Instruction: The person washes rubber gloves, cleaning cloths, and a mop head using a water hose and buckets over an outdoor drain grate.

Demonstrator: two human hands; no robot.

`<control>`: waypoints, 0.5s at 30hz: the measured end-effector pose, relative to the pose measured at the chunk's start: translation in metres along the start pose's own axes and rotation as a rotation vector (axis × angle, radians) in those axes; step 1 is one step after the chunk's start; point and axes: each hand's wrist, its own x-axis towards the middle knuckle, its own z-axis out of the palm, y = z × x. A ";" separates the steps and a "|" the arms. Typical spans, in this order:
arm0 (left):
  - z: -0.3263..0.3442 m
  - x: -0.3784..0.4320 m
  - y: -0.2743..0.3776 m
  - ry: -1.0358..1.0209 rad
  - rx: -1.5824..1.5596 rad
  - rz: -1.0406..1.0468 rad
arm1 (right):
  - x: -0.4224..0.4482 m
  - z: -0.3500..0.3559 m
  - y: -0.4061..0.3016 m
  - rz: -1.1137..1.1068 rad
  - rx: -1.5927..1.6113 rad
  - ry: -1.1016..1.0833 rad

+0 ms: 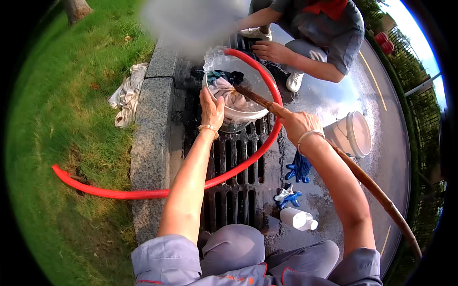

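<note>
A white plastic bucket (247, 115) stands on a drain grate, tilted, with water, dark cloth and a pale cloth mop head (229, 93) in it. My left hand (212, 111) grips the bucket's near left rim. In my right hand (298, 123) is a bamboo pole (372, 189), which runs from the mop head back past my right forearm. A red hose (247, 166) curves from the grass under my left forearm and up over the bucket; water gushes (214, 59) from its end at the far rim.
Beyond the bucket a person (318, 39) crouches, one hand (273, 52) near it. Right of the metal grate (232, 150) lie blue-and-white gloves (288, 196), a white bottle (297, 218) and a lidded bucket (345, 134). A granite curb (152, 125) borders grass with a rag (129, 94). Blur hides the top.
</note>
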 end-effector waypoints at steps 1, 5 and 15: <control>-0.006 0.000 0.009 -0.051 0.039 -0.032 | -0.013 -0.017 -0.004 0.045 -0.015 -0.012; -0.003 -0.008 0.006 -0.028 -0.018 -0.057 | -0.008 0.022 0.001 0.040 0.007 0.000; -0.018 0.007 -0.008 0.036 0.015 -0.036 | -0.025 0.040 0.011 0.105 0.472 0.148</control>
